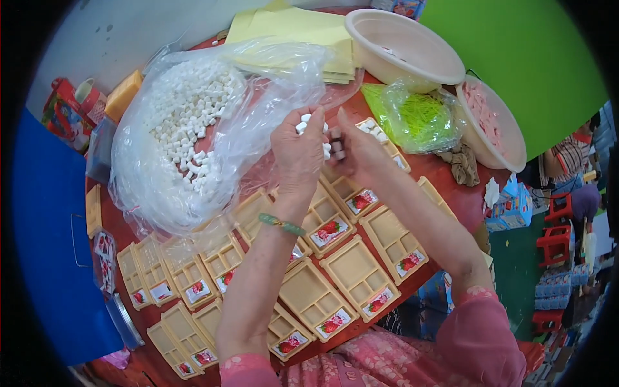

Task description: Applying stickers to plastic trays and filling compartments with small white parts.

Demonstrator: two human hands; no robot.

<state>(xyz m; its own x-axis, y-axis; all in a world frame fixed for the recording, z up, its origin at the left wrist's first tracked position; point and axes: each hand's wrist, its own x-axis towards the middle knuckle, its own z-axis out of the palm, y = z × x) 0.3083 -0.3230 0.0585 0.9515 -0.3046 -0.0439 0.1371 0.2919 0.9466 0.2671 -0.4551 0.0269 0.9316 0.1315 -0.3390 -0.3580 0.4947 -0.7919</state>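
Note:
Over the middle of the table my left hand (298, 148) is closed on several small white cube-like pieces (303, 124), some showing between thumb and fingers. My right hand (366, 155) faces it close by, fingers curled round similar small pieces (337, 145) that look greyish in the shade. Behind my right hand, a tan tray's compartment holds more white pieces (374, 131). Below both hands lie several tan compartment trays (351, 263), many with a strawberry-printed card (377, 300) in one compartment. My left forearm hides parts of some trays.
A clear plastic bag (271, 122) spreads over the left of the red table, with a heap of white pieces (187, 116). Behind are yellow sheets (284, 32) and a pale basin (403, 48). To the right are bagged green strips (419, 119) and a bowl of pink pieces (483, 119).

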